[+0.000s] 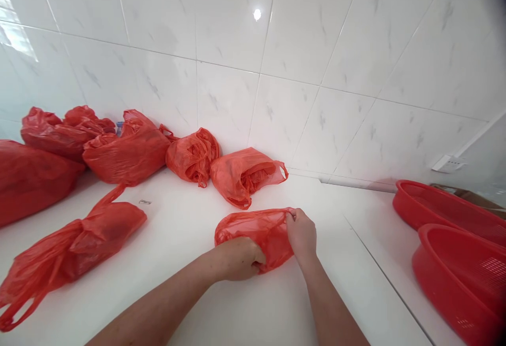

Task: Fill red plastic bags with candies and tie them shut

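Note:
A small red plastic bag (253, 230) lies on the white counter (190, 230) in front of me. My left hand (239, 258) grips its near lower edge, fingers closed on the plastic. My right hand (301, 234) pinches the bag's top right corner, at its mouth. Both forearms reach in from the bottom of the view. What is inside the bag is hidden.
Several other red plastic bags lie along the tiled wall, one (245, 175) just behind the held bag and a long one (71, 251) at the left front. Two red plastic baskets (454, 277) stand at the right. A wall socket (448, 163) sits above them.

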A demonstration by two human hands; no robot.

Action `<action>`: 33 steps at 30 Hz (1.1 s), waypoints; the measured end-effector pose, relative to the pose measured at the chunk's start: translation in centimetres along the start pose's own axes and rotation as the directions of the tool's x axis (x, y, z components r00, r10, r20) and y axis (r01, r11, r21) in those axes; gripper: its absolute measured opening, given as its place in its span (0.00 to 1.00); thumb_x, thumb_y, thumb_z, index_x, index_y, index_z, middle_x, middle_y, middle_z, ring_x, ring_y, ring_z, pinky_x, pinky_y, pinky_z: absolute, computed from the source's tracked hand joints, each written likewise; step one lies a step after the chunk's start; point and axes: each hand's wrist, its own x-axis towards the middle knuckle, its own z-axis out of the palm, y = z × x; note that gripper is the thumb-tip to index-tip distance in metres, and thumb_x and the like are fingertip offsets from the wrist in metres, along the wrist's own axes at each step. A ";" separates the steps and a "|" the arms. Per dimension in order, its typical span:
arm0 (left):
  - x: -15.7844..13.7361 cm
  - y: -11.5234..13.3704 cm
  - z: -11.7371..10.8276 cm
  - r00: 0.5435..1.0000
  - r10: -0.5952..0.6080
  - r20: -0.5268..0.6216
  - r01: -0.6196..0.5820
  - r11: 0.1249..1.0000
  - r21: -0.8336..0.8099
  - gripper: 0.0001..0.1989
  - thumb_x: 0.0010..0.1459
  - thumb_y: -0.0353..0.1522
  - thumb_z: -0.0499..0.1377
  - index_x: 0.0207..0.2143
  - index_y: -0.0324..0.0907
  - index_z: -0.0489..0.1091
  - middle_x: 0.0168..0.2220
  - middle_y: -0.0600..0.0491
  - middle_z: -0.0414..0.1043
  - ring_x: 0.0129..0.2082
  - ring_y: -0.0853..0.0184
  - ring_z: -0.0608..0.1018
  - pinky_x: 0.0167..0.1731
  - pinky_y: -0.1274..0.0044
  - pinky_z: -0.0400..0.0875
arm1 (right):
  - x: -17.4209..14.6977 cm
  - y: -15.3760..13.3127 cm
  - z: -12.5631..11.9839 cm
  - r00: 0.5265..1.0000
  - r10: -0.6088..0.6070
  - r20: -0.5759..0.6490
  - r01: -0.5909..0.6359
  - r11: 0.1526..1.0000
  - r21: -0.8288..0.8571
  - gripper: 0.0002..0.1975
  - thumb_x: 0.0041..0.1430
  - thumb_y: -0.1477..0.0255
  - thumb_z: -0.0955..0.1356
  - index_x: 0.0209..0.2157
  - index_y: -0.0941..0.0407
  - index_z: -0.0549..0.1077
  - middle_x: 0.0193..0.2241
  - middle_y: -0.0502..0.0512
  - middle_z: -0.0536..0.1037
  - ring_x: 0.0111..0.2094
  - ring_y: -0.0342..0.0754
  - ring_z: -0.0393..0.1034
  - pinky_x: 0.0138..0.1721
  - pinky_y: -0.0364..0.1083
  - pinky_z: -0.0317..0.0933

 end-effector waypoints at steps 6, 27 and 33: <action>-0.5 0.9 -1.1 0.986 -0.152 -0.072 0.130 0.958 -0.254 0.15 0.58 0.36 0.46 0.23 0.44 0.65 0.22 0.57 0.65 0.19 0.71 0.64 0.18 0.79 0.53 | -0.8 -0.7 0.7 0.974 -0.177 0.142 0.173 0.984 0.036 0.12 0.55 0.63 0.62 0.39 0.53 0.66 0.36 0.50 0.75 0.35 0.46 0.69 0.34 0.44 0.59; -0.1 -2.1 -1.6 0.833 -0.363 -0.418 0.391 0.920 -0.021 0.27 0.45 0.31 0.61 0.51 0.48 0.65 0.47 0.46 0.69 0.42 0.54 0.73 0.37 0.70 0.65 | -2.0 -1.6 -6.2 0.988 -0.149 -0.038 0.152 0.985 0.082 0.14 0.58 0.60 0.60 0.30 0.53 0.71 0.31 0.49 0.75 0.30 0.45 0.68 0.33 0.43 0.60; -0.4 -1.7 -1.7 0.824 -0.298 -0.481 0.344 0.939 0.007 0.14 0.52 0.34 0.56 0.43 0.46 0.69 0.40 0.48 0.72 0.36 0.58 0.74 0.32 0.73 0.63 | 0.4 5.4 -13.4 0.882 -0.142 -0.449 0.027 0.967 -0.253 0.23 0.55 0.58 0.60 0.49 0.55 0.67 0.50 0.62 0.68 0.47 0.57 0.65 0.40 0.51 0.60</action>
